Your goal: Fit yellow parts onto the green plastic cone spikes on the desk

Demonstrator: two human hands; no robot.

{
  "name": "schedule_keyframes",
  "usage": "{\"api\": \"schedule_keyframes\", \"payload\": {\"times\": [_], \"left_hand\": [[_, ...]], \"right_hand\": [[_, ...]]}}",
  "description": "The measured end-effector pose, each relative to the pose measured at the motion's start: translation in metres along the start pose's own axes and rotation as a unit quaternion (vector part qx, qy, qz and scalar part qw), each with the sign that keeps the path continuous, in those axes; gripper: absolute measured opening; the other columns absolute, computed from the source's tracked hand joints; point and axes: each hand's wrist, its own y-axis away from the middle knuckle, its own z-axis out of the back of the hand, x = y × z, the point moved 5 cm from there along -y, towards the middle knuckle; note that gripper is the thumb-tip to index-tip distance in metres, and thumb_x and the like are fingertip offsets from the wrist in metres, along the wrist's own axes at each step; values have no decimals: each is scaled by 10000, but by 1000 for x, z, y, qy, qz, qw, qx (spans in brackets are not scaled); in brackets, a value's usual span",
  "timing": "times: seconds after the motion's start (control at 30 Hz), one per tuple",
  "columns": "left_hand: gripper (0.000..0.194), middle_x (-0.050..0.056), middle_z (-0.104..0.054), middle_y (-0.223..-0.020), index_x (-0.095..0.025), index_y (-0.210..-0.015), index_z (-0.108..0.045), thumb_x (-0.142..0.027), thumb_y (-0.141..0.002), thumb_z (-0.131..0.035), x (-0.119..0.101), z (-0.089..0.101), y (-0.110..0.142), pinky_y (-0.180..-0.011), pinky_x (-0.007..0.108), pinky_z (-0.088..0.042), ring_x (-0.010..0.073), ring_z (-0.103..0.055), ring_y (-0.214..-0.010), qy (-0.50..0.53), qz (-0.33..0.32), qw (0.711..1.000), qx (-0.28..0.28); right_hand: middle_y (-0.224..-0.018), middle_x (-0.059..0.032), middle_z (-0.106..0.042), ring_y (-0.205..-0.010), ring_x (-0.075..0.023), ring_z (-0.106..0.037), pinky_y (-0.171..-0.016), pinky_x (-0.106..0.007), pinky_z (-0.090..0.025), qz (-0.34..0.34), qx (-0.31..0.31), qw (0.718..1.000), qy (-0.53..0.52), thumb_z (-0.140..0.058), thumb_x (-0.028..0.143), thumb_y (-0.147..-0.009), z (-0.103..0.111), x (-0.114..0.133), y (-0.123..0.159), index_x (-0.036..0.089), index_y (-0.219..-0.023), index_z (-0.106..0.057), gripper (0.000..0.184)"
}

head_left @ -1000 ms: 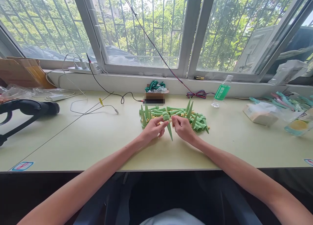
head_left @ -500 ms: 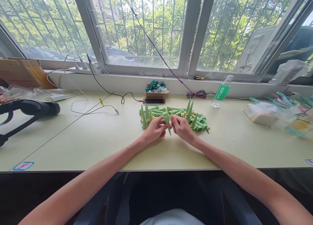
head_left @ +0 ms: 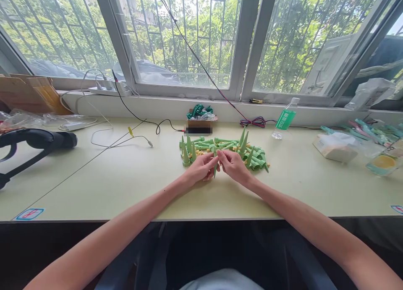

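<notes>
Snugly, the left hand (head_left: 200,167) grips a tapered green cone (head_left: 215,171); right hand (head_left: 233,165) pinched, contents unclear

Forearms (head_left: 135,214) angle inward — left hand (head_left: 201,167) curled; right hand (head_left: 233,166) pinched, close beside it.

Bare forearms (head_left: 135,221), pale grey clothing (head_left: 222,281)

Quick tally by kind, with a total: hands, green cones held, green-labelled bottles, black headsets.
Hands: 2, left hand and right hand
Green cone held: 1
Green-labelled bottle: 1
Black headset: 1
Total: 5
</notes>
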Motion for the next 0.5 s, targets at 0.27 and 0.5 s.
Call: {"api": "schedule_keyframes", "payload": {"times": [0.27,0.5], "left_hand": [[461,-21,-544,-699,-140,-904,-552,-599,-861,-548,2,4,1,-379,181,-220,14,-329,-392,6,7,1000,30],[485,-30,-505,-659,-121,-923,-577,-601,-855,-554,4,8,0,-387,185,-183,10,-300,-397,-18,16,999,23]], "right_hand": [[-465,46,-406,-451,-85,-363,-476,-234,-295,-6,-3,1000,0,-423,587,-940,1,-4,1,190,-598,-440,524],[-457,47,-387,-452,-88,-355,-480,-244,-288,-11,-9,1000,15,-441,600,-924,1,-4,1,189,-580,-455,535]]}}
